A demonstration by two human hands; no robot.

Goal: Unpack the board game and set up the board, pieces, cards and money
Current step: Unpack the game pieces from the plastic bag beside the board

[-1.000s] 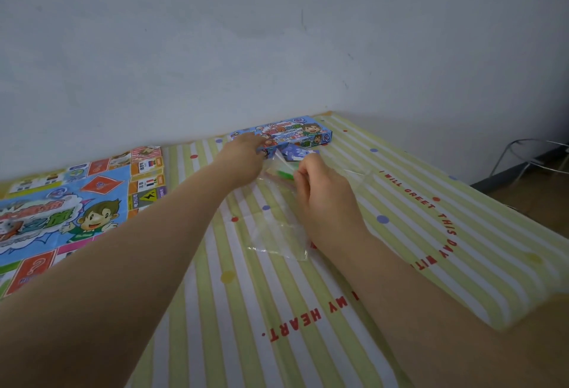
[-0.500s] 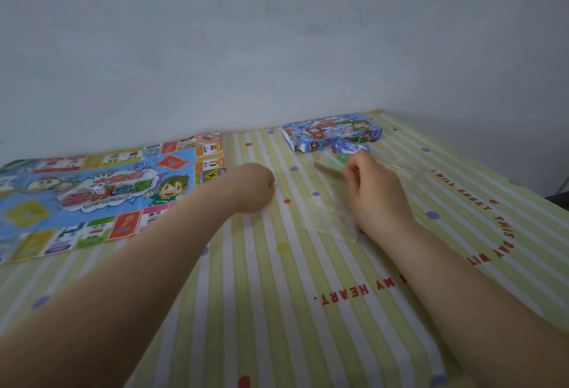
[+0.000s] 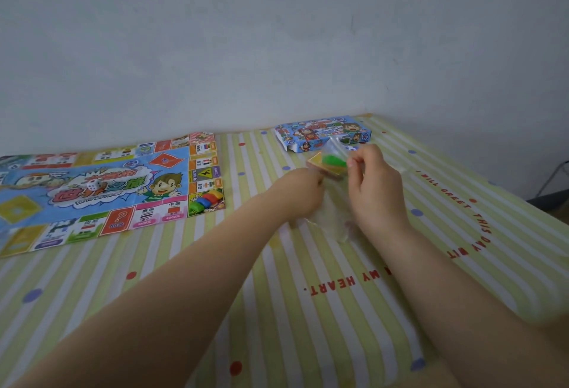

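Both hands pinch the clear bag point(image 3: 334, 169) of pieces: right hand point(image 3: 374, 184) its top, left hand point(image 3: 303, 193) the side; a sharp tug could scatter them across the table point(image 3: 277, 310)

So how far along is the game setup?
Done: the board lies unfolded, with a die and coloured pieces on it. In hand: both hands, left and right, work at a clear bag holding cards and a green piece. Left: no money is laid out.
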